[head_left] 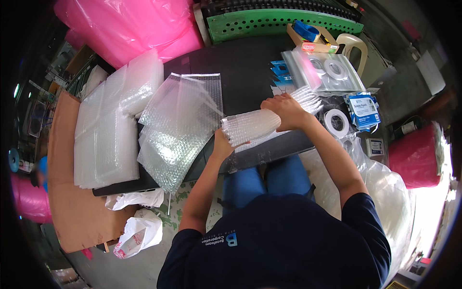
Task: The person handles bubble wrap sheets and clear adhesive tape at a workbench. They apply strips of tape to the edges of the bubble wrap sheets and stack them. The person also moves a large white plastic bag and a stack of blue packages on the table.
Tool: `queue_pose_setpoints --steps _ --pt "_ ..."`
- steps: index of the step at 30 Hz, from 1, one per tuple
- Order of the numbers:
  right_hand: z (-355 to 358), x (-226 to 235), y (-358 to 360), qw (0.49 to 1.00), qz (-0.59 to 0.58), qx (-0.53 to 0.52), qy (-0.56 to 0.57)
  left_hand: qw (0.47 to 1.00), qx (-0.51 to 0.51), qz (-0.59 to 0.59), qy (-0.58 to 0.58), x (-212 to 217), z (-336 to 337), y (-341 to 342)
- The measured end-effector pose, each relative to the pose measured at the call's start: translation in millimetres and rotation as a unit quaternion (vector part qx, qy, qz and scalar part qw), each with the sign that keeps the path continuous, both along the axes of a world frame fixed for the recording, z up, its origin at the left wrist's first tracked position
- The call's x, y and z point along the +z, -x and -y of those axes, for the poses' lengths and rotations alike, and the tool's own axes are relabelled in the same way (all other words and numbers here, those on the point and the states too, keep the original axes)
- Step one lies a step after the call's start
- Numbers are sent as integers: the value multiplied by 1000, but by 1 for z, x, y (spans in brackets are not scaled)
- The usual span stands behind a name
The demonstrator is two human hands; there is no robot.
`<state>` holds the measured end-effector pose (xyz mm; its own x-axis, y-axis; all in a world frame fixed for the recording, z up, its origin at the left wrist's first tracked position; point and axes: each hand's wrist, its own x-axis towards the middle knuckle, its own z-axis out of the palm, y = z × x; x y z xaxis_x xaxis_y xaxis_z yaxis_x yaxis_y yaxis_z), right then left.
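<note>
A thick folded bundle of clear bubble wrap pouches [251, 126] is held over the table's front edge. My left hand [224, 143] grips its left end from below, mostly hidden by the bundle. Across its right end, my right hand [285, 111] is closed with the fingers curled over the top. More bubble wrap [306, 99] fans out just beyond my right hand, and a strip of it lies under the bundle. Loose flat bubble pouches [180, 123] overlap on the table to the left of my left hand.
Tall stacks of bubble wrap sheets [106, 139] fill the table's left end. On the right lie tape rolls [336, 123], clear plastic sleeves [349, 82] and blue printed cards [363, 111]. A cardboard box [313, 38] stands behind. Pink wrapped rolls [130, 26] rise at the back left.
</note>
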<state>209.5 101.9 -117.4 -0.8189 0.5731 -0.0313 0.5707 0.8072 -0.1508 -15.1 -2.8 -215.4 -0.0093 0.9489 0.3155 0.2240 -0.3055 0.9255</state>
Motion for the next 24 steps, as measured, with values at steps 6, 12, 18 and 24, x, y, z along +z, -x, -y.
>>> queue_pose_setpoints --steps 6,12,18,24 --pt "27 51 -52 878 -445 -144 -97 983 142 106 -53 -24 43 24" --pt "37 4 -60 562 -746 -25 356 951 237 174 -93 22 86 41" --pt "52 13 -48 496 -804 -110 309 950 235 153 -137 65 114 27" --pt "104 43 -21 720 -604 -48 -339 955 216 123 -164 91 148 10"
